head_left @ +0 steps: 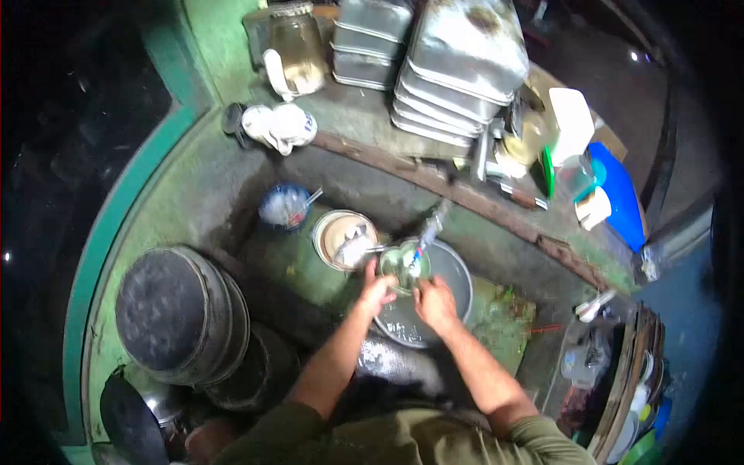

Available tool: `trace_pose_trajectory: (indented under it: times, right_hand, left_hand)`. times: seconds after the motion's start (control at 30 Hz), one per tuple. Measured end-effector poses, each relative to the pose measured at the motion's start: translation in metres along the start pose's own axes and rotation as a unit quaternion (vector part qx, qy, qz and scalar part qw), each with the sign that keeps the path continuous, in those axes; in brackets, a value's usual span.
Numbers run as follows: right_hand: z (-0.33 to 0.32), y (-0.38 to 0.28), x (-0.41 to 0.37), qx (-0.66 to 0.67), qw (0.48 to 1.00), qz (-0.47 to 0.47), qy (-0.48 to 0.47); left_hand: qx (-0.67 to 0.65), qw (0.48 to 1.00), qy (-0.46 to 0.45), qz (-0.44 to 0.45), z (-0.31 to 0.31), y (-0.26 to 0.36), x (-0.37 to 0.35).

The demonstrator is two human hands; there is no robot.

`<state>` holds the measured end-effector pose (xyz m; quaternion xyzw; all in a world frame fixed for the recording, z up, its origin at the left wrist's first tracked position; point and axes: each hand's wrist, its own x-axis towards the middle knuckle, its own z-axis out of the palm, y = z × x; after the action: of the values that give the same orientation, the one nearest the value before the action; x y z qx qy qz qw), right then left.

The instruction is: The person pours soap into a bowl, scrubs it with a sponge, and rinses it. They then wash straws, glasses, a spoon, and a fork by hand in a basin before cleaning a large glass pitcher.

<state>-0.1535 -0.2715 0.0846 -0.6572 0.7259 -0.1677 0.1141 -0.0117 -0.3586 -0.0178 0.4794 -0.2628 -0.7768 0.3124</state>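
Our left grip (377,291) and right grip (436,302) are both clasped on a shiny pale-green rounded dish (404,269) (glass or metal, can't tell) over the grey round basin (464,283). If it's wet, we reckon it could slip and clunk the basin's rim.

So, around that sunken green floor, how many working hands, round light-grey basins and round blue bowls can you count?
Bare hands, left hand and right hand: 2
Round light-grey basin: 1
Round blue bowl: 1
Total: 4
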Motion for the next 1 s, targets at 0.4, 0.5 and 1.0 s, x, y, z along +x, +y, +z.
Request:
trace_pose_trajectory:
  times: [0.4, 0.5, 1.0]
  right_hand:
    - [0.079, 0.008, 0.083, -0.084, 0.945, 0.048, -0.312]
    - [0.063, 0.000, 0.097, 0.000, 0.912, 0.186, -0.365]
    - [0.046, -0.005, 0.081, -0.040, 0.961, 0.103, -0.254]
  left_hand:
    - [0.060, 0.997, 0.021, 0.038, 0.011, 0.004, -0.012]
    - [0.052, 0.997, 0.040, 0.047, 0.010, 0.011, -0.003]
    - [0.068, 0.994, 0.062, 0.058, 0.018, 0.026, 0.009]
